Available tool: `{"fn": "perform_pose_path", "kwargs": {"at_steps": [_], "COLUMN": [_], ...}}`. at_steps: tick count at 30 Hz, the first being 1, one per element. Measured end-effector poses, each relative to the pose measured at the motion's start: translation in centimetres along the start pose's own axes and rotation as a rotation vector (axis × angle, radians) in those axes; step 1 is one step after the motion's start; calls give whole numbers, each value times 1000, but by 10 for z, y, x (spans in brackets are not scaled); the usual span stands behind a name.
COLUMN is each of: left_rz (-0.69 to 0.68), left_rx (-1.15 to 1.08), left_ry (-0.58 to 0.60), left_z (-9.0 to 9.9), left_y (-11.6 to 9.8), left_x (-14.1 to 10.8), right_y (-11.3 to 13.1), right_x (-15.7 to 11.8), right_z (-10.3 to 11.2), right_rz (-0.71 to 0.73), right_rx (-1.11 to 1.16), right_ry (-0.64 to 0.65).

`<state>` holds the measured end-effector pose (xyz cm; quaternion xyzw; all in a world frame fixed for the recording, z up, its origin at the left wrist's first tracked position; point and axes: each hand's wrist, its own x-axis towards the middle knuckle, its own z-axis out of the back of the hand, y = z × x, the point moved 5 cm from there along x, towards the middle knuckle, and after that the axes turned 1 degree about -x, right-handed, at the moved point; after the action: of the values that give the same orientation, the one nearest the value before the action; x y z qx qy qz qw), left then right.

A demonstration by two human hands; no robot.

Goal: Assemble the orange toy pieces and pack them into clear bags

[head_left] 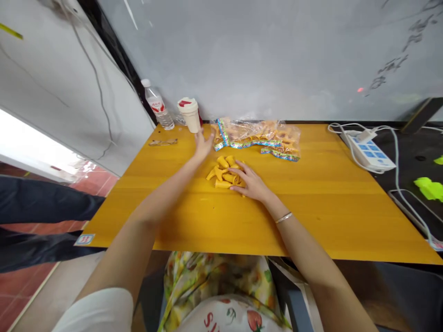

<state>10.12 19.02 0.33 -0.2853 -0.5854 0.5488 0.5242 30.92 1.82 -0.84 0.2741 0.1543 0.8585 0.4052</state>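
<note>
My left hand reaches toward the back of the table, just in front of a white lidded cup. Its fingers are spread, with nothing visible in them, and sit beside the left end of the clear plastic bags of yellow-orange pieces. A small heap of yellow plastic pieces, some tube-like and some branched, lies in the middle of the table. My right hand rests at the heap's right side, thumb and fingers apart around it, touching some pieces and hiding part of them.
A water bottle and a flat brown wrapper-like item are at the back left of the wooden table. A white power strip with cables lies at the right, near bright green pieces. Behind stands a whiteboard; someone's legs show at left.
</note>
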Motion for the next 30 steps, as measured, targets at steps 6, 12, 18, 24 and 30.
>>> {"fn": "perform_pose_path", "kwargs": {"at_steps": [6, 12, 18, 24, 30], "left_rz": [16, -112, -472, -701, -925], "left_rx": [-55, 46, 348, 546, 595], "left_ry": [461, 650, 754, 668, 490], "left_z": [50, 69, 64, 66, 66], "left_y": [21, 10, -10, -37, -64], "left_x": [-97, -116, -126, -137, -155], "right_y": [21, 11, -5, 7, 41], "right_x": [6, 13, 22, 25, 24], "right_z": [-10, -12, -24, -22, -23], "right_rz": [100, -71, -188, -216, -346], "right_rx": [199, 211, 215, 426, 844], "right_ry": [32, -202, -248, -337, -307]}}
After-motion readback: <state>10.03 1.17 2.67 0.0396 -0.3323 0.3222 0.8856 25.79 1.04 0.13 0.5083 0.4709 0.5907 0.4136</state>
